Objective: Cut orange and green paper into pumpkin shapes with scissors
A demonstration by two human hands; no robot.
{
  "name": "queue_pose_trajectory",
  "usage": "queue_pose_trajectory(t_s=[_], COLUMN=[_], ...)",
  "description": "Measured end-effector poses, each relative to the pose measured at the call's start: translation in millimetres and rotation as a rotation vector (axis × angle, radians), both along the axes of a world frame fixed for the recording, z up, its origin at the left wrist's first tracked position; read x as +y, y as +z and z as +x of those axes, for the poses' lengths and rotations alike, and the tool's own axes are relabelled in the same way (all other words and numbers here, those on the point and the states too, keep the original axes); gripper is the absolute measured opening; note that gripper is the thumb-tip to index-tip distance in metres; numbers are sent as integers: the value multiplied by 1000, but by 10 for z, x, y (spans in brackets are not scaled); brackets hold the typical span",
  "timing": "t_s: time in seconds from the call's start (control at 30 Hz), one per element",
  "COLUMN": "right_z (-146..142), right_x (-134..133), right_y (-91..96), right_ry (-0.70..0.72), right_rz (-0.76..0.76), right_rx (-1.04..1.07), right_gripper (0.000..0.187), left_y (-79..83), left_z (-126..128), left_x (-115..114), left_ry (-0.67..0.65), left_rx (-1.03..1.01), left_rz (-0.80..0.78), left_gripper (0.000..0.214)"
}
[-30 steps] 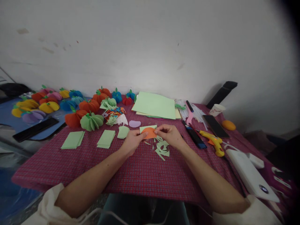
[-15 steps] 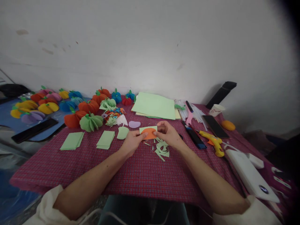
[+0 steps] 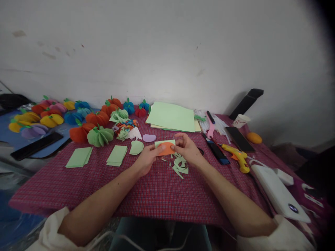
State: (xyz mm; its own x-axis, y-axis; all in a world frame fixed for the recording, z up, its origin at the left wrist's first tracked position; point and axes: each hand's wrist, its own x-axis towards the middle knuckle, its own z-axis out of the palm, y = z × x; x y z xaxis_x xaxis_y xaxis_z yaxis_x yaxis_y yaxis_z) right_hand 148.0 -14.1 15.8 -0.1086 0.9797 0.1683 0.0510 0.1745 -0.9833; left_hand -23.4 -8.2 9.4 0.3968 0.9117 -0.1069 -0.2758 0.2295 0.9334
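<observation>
"One big red checked tablecloth [image 3: 167, 198] under everything. What's on it, biggest stuff first?"

"Green paper sheets [image 3: 172, 116] stacked at the back near the wall, then a long white device [image 3: 277, 190] lying off to the right."

"And the hands?"

"Left hand [image 3: 148, 158] has thumb and fingers pinched on the left end of an orange paper piece [image 3: 166, 149]. Right hand [image 3: 188, 150] is pinching the other end, thumb on the near face, index finger raised. So it's right between them, mid-table, with green paper [image 3: 162, 142] showing behind it. Can't tell if it touches the cloth."

"Anything smaller?"

"Yeah, a lilac paper piece [image 3: 149, 138] lying just beyond the left hand, and skinny green strips [image 3: 180, 163] curled up near the right one."
</observation>
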Motion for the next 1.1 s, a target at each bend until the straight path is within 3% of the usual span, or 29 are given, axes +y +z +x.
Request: queue_pose_trajectory(t_s=[0.87,1.0,1.1], right_z=[-61,155,431], right_x=[-43,14,63], right_y=[-6,77,115], right_ry=[56,-1,-144], right_rz=[70,128,53], right_rx=[-119,-417,-1048], right_gripper=[33,20,21], left_y=[-102,-94,-37], left_z=[72,42,1], left_x=[0,54,96], left_ry=[61,142,218], left_rx=[44,-26,-113], left_rz=[83,25,-14], left_gripper=[31,30,26])
